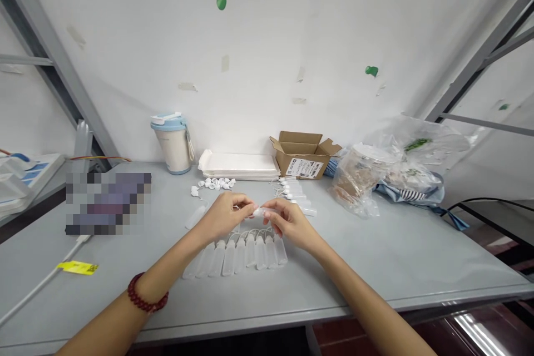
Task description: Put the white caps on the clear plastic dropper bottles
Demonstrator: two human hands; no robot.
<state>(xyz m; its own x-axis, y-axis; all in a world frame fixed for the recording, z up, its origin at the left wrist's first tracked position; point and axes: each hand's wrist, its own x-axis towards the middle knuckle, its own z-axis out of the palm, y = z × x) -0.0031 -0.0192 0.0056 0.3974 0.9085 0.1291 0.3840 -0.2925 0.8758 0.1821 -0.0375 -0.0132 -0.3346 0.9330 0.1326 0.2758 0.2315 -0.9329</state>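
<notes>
My left hand [223, 217] and my right hand [290, 222] meet above the grey table, pinching a small translucent plastic bottle [259, 212] between their fingertips. The left fingers are at its whitish capped end, though the fingers partly hide it. Just below my hands lies a row of similar bottles [246, 253] joined to thin white cords. Several more bottles [296, 194] lie beyond my right hand. A loose bottle [196, 217] rests near my left wrist, and a cluster of small white caps [212, 183] sits beyond it.
Along the wall stand a pale blue-lidded tumbler [173, 144], a stack of white trays [237, 166] and an open cardboard box [304, 154]. A plastic bag [359, 178] lies on blue cloth [409, 194] at right. A pixelated patch [108, 203], yellow tag [78, 267] and white cable [41, 289] lie at left.
</notes>
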